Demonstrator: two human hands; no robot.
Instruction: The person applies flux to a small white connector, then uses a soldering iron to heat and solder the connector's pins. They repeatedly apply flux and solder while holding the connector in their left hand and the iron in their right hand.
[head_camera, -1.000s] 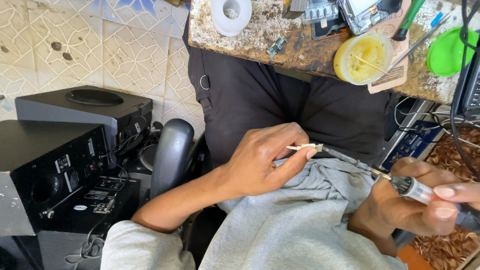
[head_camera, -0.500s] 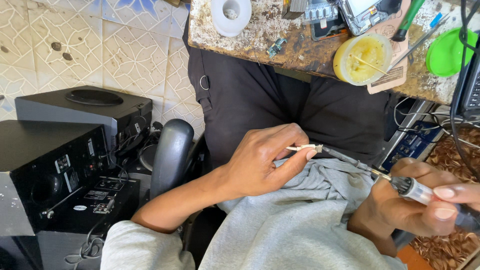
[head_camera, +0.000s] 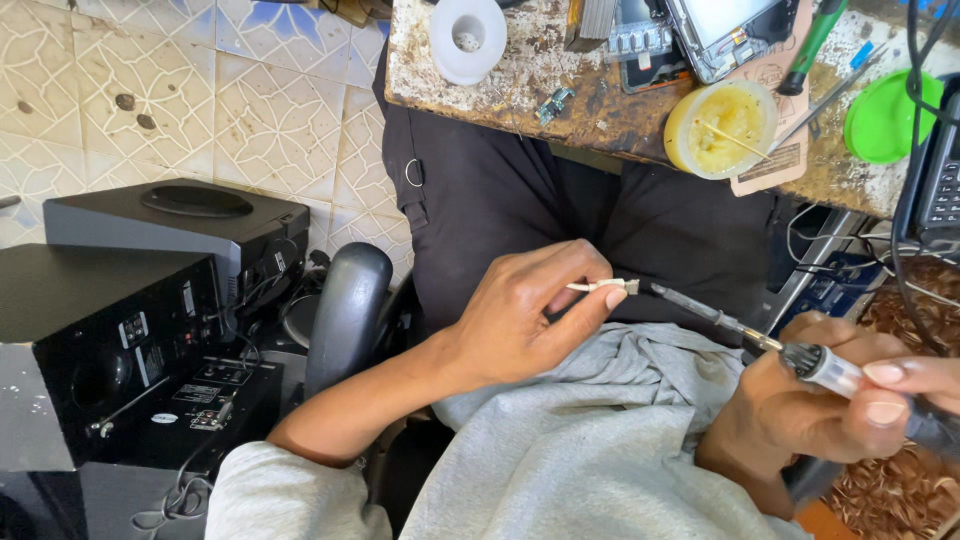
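At centre frame, the left hand (head_camera: 520, 320) pinches a thin white wire (head_camera: 600, 286) between thumb and fingers, steadying its bared end against the tip of a soldering iron (head_camera: 720, 320); the right hand (head_camera: 830, 400), lower right, is closed around the iron's handle, angled up-left over the lap; the handle's rear runs off frame, and the joint is too small to make out.

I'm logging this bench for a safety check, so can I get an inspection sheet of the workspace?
Surface: worn wooden bench, stained.
Job's things: soldering iron tip against a thin white wire.
Clutter: yellow paste tub, white ring, green lid, opened device.
Grippers: left hand pinches the wire; right hand grips the iron.
Cables: black leads at right.
Surroundings: tiled floor, black speaker boxes.
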